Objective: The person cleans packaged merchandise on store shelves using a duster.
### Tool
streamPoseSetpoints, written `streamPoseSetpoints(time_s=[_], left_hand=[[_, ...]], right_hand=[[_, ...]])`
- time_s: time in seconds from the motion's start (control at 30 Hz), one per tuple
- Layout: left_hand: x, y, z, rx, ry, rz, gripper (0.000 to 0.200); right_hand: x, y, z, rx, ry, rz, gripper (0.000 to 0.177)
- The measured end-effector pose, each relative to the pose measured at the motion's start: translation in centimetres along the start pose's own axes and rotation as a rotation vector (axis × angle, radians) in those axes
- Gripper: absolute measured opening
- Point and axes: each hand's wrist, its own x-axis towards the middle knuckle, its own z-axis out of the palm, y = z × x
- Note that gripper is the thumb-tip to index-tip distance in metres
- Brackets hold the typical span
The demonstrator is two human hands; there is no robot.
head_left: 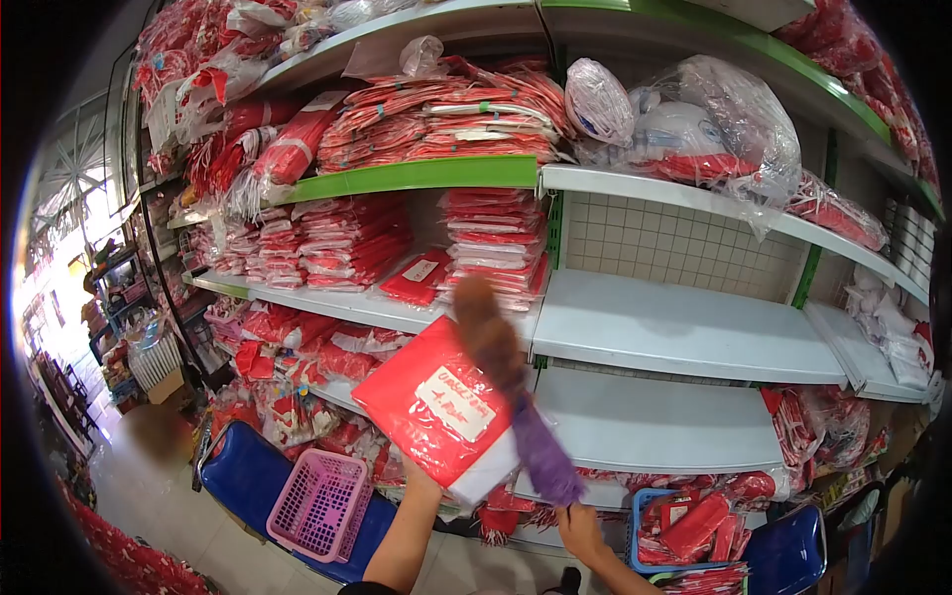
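Observation:
My left hand (422,482) supports a flat red and white packet (416,397) in clear plastic from below. A white label with red handwriting lies on the packet, and my left fingers are mostly hidden under it. In my right hand (579,528), closed at the lower end, is a duster (543,451), purple near the hand and brown toward the tip. Motion blurs the duster, which passes in front of the packet's right side. Behind its tip rises a stack of similar red packets (493,238) on the shelf.
Metal shelves (684,317) fill the view ahead, several levels holding red bagged goods. A pink basket (317,501) sits on a blue chair (243,471) at the lower left. At the lower right, a blue basket (635,535) holds red packets near another blue chair (793,550).

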Motion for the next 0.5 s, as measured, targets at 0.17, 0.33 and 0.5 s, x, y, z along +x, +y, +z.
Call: streamPoseSetpoints(time_s=[0.17,0.33,0.5], left_hand=[[1.6,-0.3,0.3,0.006,-0.033,0.030,0.053],[2.5,-2.7,0.9,0.003,-0.043,0.010,0.055],[3.2,-4.2,1.4,-0.011,-0.066,-0.006,0.058]], right_hand=[[-0.4,2.9,1.5,-0.078,0.032,-0.274,0.021],[2.0,5.2,2.4,0.038,0.179,-0.209,0.016],[4.4,6.4,-0.8,-0.235,0.189,-0.440,0.017]])
